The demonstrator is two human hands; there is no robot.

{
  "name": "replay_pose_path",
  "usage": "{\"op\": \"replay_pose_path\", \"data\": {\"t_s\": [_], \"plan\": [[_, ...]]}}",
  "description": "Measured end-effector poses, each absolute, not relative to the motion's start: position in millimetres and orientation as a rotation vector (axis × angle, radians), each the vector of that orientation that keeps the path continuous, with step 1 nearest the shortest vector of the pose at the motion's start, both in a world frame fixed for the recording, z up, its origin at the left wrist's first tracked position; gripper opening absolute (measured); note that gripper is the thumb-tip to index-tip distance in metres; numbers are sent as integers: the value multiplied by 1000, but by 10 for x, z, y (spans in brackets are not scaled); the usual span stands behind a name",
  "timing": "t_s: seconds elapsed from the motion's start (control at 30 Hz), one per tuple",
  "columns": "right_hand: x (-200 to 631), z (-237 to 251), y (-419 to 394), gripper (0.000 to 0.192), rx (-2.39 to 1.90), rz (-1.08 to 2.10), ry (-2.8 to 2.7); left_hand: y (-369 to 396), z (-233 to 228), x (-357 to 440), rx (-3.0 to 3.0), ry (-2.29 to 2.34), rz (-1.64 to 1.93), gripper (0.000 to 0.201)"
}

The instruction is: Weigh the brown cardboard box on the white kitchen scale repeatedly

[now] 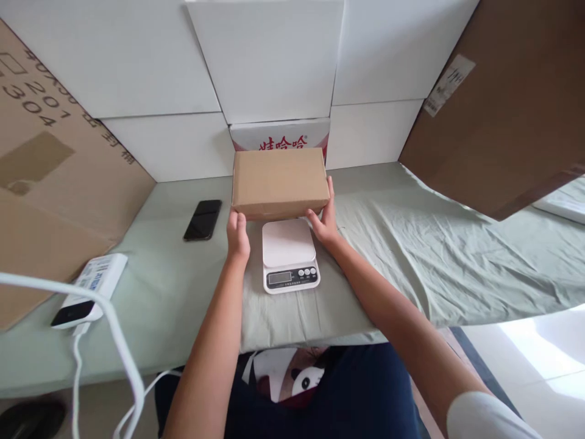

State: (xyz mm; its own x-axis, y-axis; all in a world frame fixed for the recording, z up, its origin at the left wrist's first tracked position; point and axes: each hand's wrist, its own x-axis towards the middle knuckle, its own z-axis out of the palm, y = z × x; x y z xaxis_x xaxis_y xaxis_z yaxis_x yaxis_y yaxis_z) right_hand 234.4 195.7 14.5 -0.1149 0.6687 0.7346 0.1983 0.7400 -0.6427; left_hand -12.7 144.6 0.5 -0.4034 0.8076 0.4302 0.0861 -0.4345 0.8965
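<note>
Two big brown cardboard sheets (55,183) lean at either side of a table draped in a wrinkled pale green cloth (434,256), with white panels (269,61) standing along the back. In the middle sits the plain brown cardboard box (280,182), a closed rectangular carton with clean edges and no print or tape showing on its top (its near edge overhangs the rear of the scale, though whether it rests there or is held just above is hard to tell). Behind it a white carton with red lettering (281,139) peeks out. The left hand (238,236) presses the box's near left corner and the right hand (325,221) cups its right end, both gripping it between them. Below lies a white digital kitchen scale (289,255), then a white power bank (91,286) with cable at the left edge, and a black smartphone (203,219) lying flat, well apart from the box.
</note>
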Motion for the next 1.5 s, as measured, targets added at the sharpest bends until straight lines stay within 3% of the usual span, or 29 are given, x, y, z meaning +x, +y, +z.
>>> {"op": "replay_pose_path", "data": {"t_s": [0.17, 0.43, 0.8, 1.5], "plan": [[2450, 206, 1557, 92, -604, 352, -1684, 909, 30, -27, 1385, 1322, 1968, 73], [2598, -2, 900, 92, -765, 596, -1610, 159, -222, 122, 1345, 1439, 1835, 70], [2574, 20, 942, 81, -812, 671, -1528, 251, -201, 133, 1330, 1428, 1775, 68], [2585, 79, 946, 82, -825, 679, -1545, 248, -170, 131, 1347, 1446, 1741, 69]]}}
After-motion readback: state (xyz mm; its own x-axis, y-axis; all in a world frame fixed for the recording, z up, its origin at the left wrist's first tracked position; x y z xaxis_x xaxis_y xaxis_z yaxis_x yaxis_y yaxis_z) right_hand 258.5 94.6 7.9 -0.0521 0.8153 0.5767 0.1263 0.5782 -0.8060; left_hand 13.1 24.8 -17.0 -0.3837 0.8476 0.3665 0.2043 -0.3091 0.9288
